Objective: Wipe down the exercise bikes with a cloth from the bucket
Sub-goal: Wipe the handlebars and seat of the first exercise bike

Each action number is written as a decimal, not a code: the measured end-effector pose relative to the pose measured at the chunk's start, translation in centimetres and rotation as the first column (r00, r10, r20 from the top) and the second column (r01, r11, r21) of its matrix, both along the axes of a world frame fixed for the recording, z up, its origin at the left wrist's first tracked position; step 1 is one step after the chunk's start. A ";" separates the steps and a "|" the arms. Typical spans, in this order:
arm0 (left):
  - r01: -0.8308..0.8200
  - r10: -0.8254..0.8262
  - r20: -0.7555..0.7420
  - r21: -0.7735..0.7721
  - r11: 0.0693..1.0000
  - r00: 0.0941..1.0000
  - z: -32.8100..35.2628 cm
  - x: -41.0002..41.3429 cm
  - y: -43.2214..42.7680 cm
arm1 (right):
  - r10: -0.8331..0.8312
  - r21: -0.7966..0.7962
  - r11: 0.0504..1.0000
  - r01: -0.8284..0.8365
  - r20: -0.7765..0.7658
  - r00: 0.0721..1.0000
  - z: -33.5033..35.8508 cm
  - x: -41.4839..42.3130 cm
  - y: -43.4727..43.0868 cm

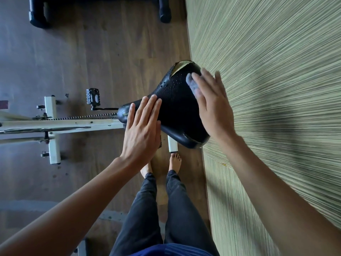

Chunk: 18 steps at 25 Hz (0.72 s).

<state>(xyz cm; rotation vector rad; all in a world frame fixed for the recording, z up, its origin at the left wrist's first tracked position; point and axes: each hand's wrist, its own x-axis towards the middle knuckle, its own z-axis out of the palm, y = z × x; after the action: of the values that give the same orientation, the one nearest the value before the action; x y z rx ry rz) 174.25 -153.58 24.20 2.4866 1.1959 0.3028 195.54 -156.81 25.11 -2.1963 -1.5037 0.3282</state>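
Observation:
A black perforated bike saddle [175, 102] with a torn rear edge sits on a white exercise bike frame [60, 124] below me. My left hand [143, 130] lies flat with straight fingers on the saddle's narrow nose. My right hand [210, 106] presses a small grey-blue cloth [191, 84] onto the wide rear part of the saddle with its fingers stretched out. Only a patch of the cloth shows beside the fingers. No bucket is in view.
A striped green wall [267, 80] runs close along the right of the saddle. The floor is dark wood. A black pedal [93, 97] and chain lie left of the saddle. Black equipment feet [165, 10] stand farther off. My bare feet [174, 161] are under the seat post.

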 end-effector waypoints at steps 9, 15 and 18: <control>0.009 -0.009 -0.011 0.043 0.999 1.000 0.1 -0.3 0.3 | 0.045 0.026 0.998 -0.049 0.137 0.990 0.2 -0.8 2.9; 0.019 -0.018 -0.003 0.045 0.999 1.000 0.0 -0.3 0.3 | 0.238 0.012 0.969 -0.247 0.226 0.945 -0.2 -3.7 3.9; 0.021 -0.021 -0.003 0.048 0.999 1.000 0.0 -0.5 0.4 | 0.133 0.020 0.990 -0.141 0.235 0.963 0.0 -1.4 5.2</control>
<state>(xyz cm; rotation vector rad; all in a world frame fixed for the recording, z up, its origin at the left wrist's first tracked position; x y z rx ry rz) 173.77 -153.15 24.18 2.5398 1.1757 0.3260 194.18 -151.58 25.08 -2.1670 -1.7774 0.0853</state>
